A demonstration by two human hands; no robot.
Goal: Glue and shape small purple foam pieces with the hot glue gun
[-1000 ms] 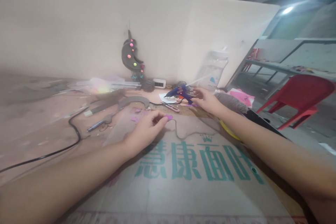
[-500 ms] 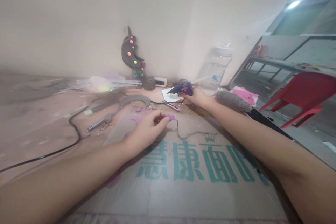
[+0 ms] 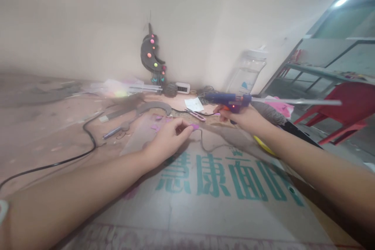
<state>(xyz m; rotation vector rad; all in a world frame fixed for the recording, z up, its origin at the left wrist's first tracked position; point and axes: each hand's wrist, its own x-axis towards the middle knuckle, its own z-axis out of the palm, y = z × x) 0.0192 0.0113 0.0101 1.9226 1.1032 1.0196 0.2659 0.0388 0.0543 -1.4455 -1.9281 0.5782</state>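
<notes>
My right hand (image 3: 244, 119) is closed round the grip of a blue hot glue gun (image 3: 227, 99), lifted off the table with its nozzle pointing left and a clear glue stick (image 3: 295, 102) jutting out to the right. My left hand (image 3: 168, 138) rests on a printed cardboard sheet (image 3: 222, 187) and pinches a small purple felt piece (image 3: 195, 126) between thumb and fingertips. A thin grey cord (image 3: 208, 148) curls over the cardboard just right of that piece.
Against the wall hangs a dark crescent ornament with coloured beads (image 3: 150, 56). A grey felt crescent (image 3: 156, 106), small scissors (image 3: 195, 115), white paper (image 3: 193, 104), a pen (image 3: 113, 132), a black cable (image 3: 70, 156), a plastic jar (image 3: 246, 72), and a red chair (image 3: 353, 111) surround me.
My right hand has picked the glue gun up from the back of the table and brought it nearer. The left hand has kept its pinch on the purple piece.
</notes>
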